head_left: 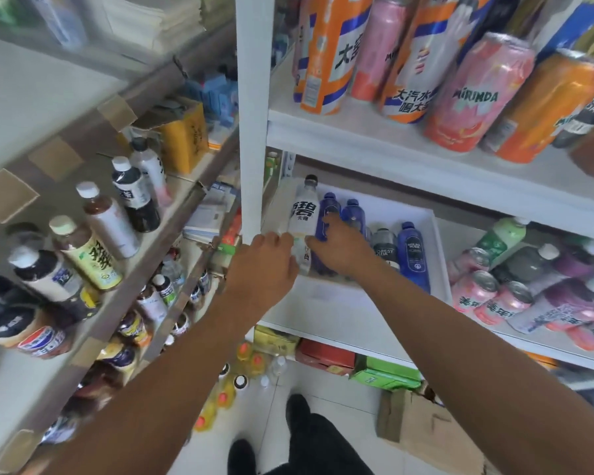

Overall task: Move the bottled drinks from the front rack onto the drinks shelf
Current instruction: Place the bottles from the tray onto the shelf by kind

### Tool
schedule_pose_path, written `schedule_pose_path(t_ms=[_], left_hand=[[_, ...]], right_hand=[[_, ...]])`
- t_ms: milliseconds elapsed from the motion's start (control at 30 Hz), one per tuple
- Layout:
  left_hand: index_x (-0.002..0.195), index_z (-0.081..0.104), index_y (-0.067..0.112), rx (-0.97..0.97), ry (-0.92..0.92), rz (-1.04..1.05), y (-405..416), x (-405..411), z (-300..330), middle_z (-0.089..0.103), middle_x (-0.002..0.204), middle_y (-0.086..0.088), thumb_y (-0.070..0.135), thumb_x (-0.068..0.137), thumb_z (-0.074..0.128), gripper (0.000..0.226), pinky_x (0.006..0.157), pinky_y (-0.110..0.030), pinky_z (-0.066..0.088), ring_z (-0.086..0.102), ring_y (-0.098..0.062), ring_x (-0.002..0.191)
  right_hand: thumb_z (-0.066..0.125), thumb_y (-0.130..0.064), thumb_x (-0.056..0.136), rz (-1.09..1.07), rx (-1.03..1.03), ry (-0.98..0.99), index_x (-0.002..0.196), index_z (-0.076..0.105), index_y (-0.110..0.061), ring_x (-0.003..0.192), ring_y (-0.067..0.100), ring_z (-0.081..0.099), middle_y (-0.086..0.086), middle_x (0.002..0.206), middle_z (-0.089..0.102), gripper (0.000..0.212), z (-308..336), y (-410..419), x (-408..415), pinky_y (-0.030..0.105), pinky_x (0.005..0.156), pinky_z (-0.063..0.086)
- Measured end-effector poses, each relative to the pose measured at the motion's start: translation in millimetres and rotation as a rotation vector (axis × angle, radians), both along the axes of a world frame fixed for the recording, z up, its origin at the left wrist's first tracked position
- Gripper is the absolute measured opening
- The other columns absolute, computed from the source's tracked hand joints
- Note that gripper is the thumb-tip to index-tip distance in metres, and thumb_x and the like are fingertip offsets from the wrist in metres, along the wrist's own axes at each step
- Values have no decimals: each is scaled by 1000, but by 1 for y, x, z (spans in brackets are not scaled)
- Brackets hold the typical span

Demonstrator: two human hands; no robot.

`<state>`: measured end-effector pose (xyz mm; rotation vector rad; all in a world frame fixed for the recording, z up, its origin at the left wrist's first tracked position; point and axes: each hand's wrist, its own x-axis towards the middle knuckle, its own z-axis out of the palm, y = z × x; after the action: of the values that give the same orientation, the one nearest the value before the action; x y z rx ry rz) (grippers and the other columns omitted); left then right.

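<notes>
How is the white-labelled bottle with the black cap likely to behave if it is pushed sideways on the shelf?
The white-labelled bottle is tall and narrow, so it would probably tip rather than slide. The left hand holds its base, which should steady it. If it tips, the blue bottles beside it would likely catch it.

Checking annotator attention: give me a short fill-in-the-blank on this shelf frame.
1. The left hand grips a white bottle with a ____ cap.
2. The right hand touches a dark ____ bottle beside the white one.
3. Both bottles stand in a ____ tray on the shelf.
4. The pink can on the shelf above reads ____.

Missing words: black; blue; white; Mirinda
</notes>
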<state>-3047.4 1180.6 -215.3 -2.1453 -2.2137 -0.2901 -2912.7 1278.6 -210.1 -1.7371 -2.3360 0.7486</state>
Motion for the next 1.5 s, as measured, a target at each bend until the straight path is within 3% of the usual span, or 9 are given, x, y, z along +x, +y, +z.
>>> schedule_pose_path(t_ms=[233, 500, 633, 767, 967, 1100, 1233, 1333, 1500], left_hand=[[117, 56, 13, 33, -105, 67, 31, 0, -10, 61, 106, -9, 30, 96, 45, 30, 72, -40, 49, 59, -28, 95], [128, 55, 15, 86, -186, 112, 42, -3, -35, 65, 108, -8, 28, 94, 51, 37, 72, -41, 51, 61, -30, 97], [124, 55, 15, 69, -160, 141, 42, -4, -41, 63, 112, -7, 30, 95, 47, 33, 75, -41, 50, 59, -28, 101], [124, 54, 16, 77, -167, 168, 39, -6, -40, 62, 115, -6, 32, 96, 46, 33, 77, -42, 49, 58, -29, 105], [123, 53, 16, 75, -116, 184, 33, -10, -36, 61, 114, -6, 33, 97, 43, 33, 78, -41, 50, 58, -29, 106], [123, 53, 15, 69, -106, 170, 29, -8, -36, 61, 115, -7, 32, 97, 43, 32, 77, -42, 50, 58, -30, 106], [122, 53, 15, 59, -96, 144, 23, -7, -38, 61, 114, -6, 32, 97, 43, 31, 76, -40, 50, 58, -28, 105], [120, 54, 14, 48, -119, 132, 17, -6, -38, 62, 112, -7, 31, 96, 45, 31, 77, -42, 50, 59, -29, 103], [120, 55, 13, 40, -131, 99, 5, -5, -34, 63, 112, -8, 31, 96, 46, 31, 80, -44, 52, 60, -31, 103]], right_hand=[[59, -50, 90, -64, 60, -8, 134, 44, -10, 123, 34, 49, 15, 130, 54, 62, -24, 56, -21, 39, 94, 47], [55, -71, 82, -88, 37, -139, 148, 23, -11, 134, 39, 31, 24, 142, 37, 95, -54, 81, -44, 47, 103, 41], [63, -65, 80, -65, -45, -213, 156, -1, -14, 146, 38, 13, 21, 157, 18, 112, -52, 85, -50, 48, 116, 26], [67, -54, 82, -77, -122, -175, 155, -16, -15, 147, 38, 13, 23, 158, 17, 117, -42, 86, -54, 45, 116, 27], [78, -39, 75, -174, -60, 90, 155, -5, -8, 146, 37, 4, 20, 157, 9, 120, -52, 73, -54, 46, 118, 22], [82, -20, 71, -189, 82, 384, 154, 12, -14, 135, 26, 25, 12, 145, 23, 109, -62, 53, -46, 30, 105, 35], [80, -9, 75, -160, 2, 570, 152, 11, -26, 95, 15, 55, 8, 126, 51, 105, -61, 39, -39, 27, 76, 49], [79, -7, 74, -170, 1, 595, 151, 14, -32, 85, 15, 61, 2, 108, 57, 104, -57, 31, -36, 31, 68, 54], [77, -9, 75, -291, 79, 755, 150, 22, -33, 83, 6, 62, -3, 106, 61, 96, -51, 20, -26, 22, 65, 51]])
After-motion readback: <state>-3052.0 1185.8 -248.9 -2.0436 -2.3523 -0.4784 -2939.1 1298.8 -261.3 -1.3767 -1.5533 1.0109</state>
